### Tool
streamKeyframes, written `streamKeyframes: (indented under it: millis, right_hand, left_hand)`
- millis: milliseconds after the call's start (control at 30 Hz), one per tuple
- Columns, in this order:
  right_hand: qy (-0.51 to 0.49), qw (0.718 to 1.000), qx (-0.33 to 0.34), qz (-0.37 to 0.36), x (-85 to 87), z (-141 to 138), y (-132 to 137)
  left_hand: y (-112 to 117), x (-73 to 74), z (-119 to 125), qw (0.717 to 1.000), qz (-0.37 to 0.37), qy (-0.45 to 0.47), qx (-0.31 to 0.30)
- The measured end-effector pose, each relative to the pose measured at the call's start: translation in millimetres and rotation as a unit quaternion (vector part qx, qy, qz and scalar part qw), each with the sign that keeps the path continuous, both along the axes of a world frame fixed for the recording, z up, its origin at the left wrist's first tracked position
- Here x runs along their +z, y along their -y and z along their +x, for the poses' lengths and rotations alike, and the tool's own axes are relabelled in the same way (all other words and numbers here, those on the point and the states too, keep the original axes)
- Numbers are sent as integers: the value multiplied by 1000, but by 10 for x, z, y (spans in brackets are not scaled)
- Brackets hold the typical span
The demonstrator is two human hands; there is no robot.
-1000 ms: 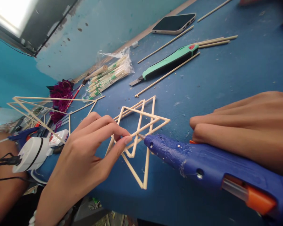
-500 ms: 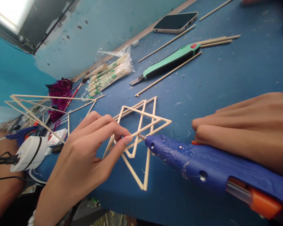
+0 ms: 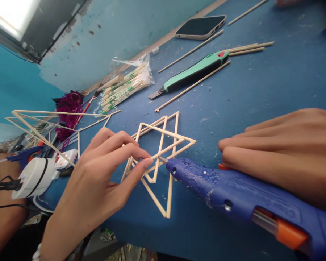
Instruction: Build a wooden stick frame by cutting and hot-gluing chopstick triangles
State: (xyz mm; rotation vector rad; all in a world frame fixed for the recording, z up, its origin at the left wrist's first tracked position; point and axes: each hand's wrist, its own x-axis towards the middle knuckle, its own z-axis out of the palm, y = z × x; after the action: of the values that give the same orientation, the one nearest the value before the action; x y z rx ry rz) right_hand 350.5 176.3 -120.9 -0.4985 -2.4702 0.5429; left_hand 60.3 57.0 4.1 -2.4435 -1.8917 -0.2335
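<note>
Since the earlier head-view frames, the rear of the blue hot glue gun (image 3: 228,194) has swung slightly toward the middle of the view, while its metal nozzle (image 3: 163,159) has stayed beside the same spot on the work.

The left hand (image 3: 95,181) is closed in a pinch, its fingers (image 3: 119,152) and thumb gripping the bamboo stick frame (image 3: 168,134). The thumb tip sits just beside the nozzle. The right hand (image 3: 282,152) is clenched around the gun, with its fingers (image 3: 233,152) lying along the side, close to the orange trigger (image 3: 224,166).

The frame is a star-like figure of overlapping stick triangles. It sits near the middle of the view over the blue tabletop (image 3: 274,83), though whether it touches the surface is hard to tell. A larger stick frame (image 3: 59,114) lies well to the left, just past the left hand.

Beyond the work, a strip of tabletop separates the frame from the loose sticks (image 3: 192,85) and the green-and-black utility knife (image 3: 195,72). Farther off lie a phone (image 3: 200,27) and a plastic bag of chopsticks (image 3: 125,87). The tabletop's far edge runs along a chipped blue wall (image 3: 97,47), and its near edge passes below the gun.
</note>
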Motion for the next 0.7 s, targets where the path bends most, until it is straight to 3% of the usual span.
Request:
streamKeyframes:
  millis: [167,233,400,567,633,700]
  right_hand:
    - [-12,992,90,88,325,-213,1]
    - [-6,992,98,79,317,-222,7]
    - [-25,999,-16,27,168,-165,-9]
    - [-39,990,104,89,287,-245,-3]
    - [-48,987,110,104,314,-250,1]
    - [-35,992,72,94,294,-225,-1]
  left_hand:
    - [4,5,-3,1000,15,-14,-3]
    - [9,6,-5,1000,18,-18,-1]
    - [15,5,-8,1000,21,-15,8]
    - [16,1,-16,1000,20,-12,10]
    - [13,-5,-19,1000,19,-14,9]
    - [11,-10,-21,1000,18,-14,9]
